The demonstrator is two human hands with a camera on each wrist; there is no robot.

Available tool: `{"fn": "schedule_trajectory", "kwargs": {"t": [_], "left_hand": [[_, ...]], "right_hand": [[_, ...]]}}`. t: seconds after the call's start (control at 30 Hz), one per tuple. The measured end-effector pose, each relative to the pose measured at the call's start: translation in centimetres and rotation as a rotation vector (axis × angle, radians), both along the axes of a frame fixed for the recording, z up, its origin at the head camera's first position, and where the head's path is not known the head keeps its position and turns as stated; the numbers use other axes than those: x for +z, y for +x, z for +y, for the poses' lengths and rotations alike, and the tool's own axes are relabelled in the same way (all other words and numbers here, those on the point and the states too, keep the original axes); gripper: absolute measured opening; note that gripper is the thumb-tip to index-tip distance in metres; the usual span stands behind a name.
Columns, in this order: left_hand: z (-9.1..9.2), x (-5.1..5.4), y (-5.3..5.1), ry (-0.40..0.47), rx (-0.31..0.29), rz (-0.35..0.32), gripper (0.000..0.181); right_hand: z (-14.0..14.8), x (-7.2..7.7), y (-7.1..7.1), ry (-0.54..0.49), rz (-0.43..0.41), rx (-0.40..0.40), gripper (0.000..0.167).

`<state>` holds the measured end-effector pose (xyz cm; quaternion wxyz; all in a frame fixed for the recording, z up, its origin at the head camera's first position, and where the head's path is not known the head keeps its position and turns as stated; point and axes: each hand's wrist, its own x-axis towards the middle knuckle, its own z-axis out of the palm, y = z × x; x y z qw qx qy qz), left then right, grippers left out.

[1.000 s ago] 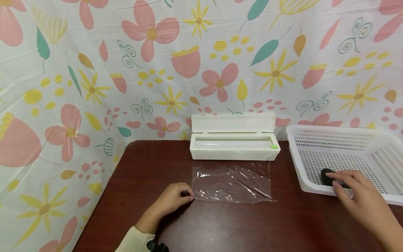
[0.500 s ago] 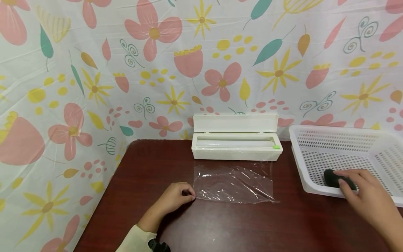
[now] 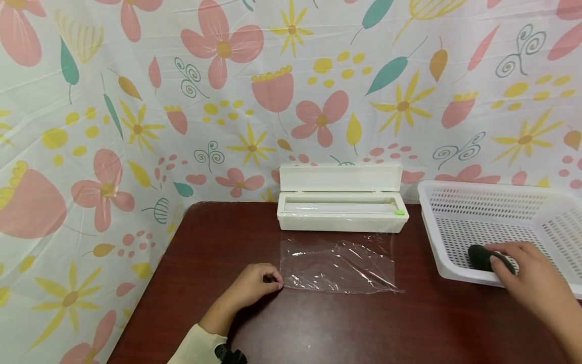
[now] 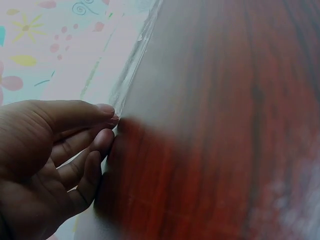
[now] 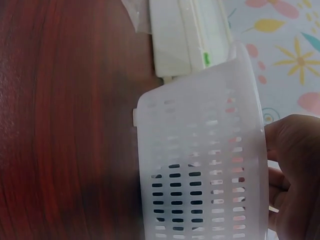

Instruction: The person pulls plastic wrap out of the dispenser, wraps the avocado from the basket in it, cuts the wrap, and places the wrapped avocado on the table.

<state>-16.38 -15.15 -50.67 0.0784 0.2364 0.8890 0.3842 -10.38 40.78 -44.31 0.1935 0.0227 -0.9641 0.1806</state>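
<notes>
In the head view, my left hand (image 3: 254, 286) pinches the near left corner of a clear plastic film (image 3: 338, 268). The left wrist view shows its thumb and fingertips together on the film's edge (image 4: 131, 70). The film runs out over the table from a white cling film dispenser (image 3: 341, 222), whose lid stands raised. My right hand (image 3: 529, 275) reaches into a white perforated basket (image 3: 427, 237) and grips a dark green, rounded, elongated thing (image 3: 479, 258), thumb on the near side. Through the basket's slots the right wrist view shows something dark; the basket wall hides the fingertips.
A dark red-brown wooden table (image 3: 327, 328) lies under everything. Behind it hangs a floral-patterned sheet (image 3: 318, 91). A green cutter tab (image 3: 399, 212) sits at the dispenser's right end, close to the basket.
My right fingers have shifted slightly on the dark green thing, and more of it shows. The left hand and film have stayed in place; the view has swung a little left.
</notes>
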Motion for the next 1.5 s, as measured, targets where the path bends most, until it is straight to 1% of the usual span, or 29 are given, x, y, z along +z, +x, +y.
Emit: {"fn": "schedule_trajectory", "kwargs": {"t": [0.3, 0.53, 0.63, 0.87, 0.93, 1.0, 1.17, 1.3, 1.5], "left_hand": [[-0.1, 0.0, 0.0, -0.001, 0.003, -0.008, 0.004], [0.0, 0.1, 0.0, 0.002, 0.007, -0.013, 0.01], [0.0, 0.1, 0.0, 0.007, 0.008, -0.018, 0.01], [0.0, 0.1, 0.0, 0.009, 0.013, -0.022, 0.011], [0.1, 0.1, 0.0, 0.009, 0.016, -0.021, 0.011], [0.1, 0.1, 0.0, 0.008, 0.02, -0.019, 0.012], [0.2, 0.1, 0.1, 0.012, 0.024, -0.021, 0.012], [0.1, 0.1, 0.1, 0.015, 0.022, -0.023, 0.012], [0.1, 0.1, 0.1, 0.012, 0.026, -0.025, 0.013]], "right_hand": [[0.8, 0.2, -1.2, 0.018, -0.08, 0.022, 0.025], [1.5, 0.2, -1.8, 0.025, -0.111, 0.024, 0.027], [1.7, 0.4, -2.0, 0.038, -0.15, 0.035, 0.029], [2.2, 1.1, -2.8, 0.073, -0.232, 0.082, 0.032], [2.4, 1.2, -3.1, 0.082, -0.264, 0.095, 0.033], [2.6, 1.2, -3.5, 0.092, -0.278, 0.115, 0.035], [3.1, 1.2, -4.2, 0.095, -0.354, 0.135, 0.044], [3.3, 1.5, -4.7, 0.098, -0.442, 0.132, 0.053], [3.6, 1.3, -5.5, 0.094, -0.519, 0.138, 0.062]]}}
